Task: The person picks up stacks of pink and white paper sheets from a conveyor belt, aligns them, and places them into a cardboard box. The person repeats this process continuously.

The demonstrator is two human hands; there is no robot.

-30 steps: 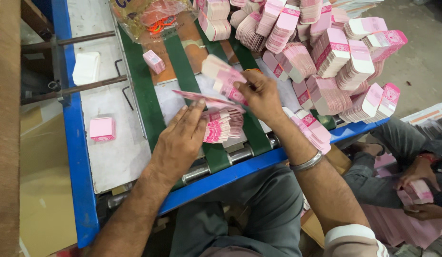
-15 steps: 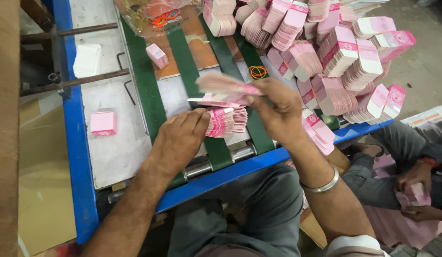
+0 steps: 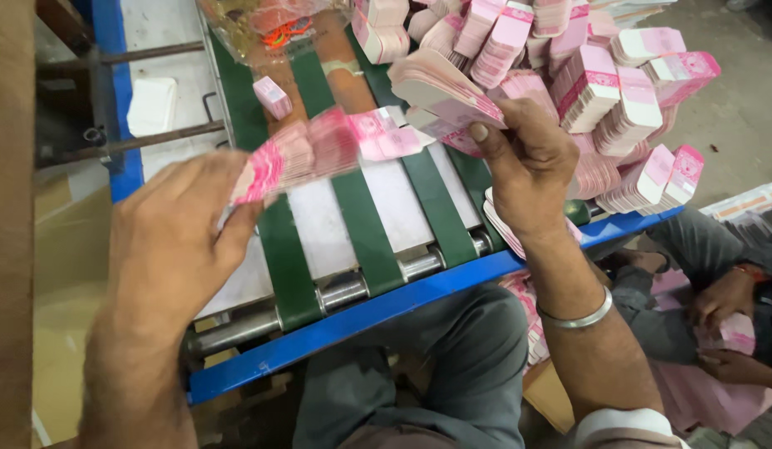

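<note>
Left hand [image 3: 174, 241]: raised above green conveyor belts [image 3: 357, 216], knuckles up, fingers closed on fanned pink card bundle [image 3: 319, 154]. Right hand [image 3: 527, 166]: lifted right of belts, pinching cream-edged stack [image 3: 440, 83].

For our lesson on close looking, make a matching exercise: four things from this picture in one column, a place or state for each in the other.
1. left hand
2. right hand
3. small pink pack
4. bangle

a. lying alone on the belts
b. round the right wrist
c. holding a fanned pink stack
d. gripping a thick wad of cards

Pairs: 1-c, 2-d, 3-a, 4-b
</note>
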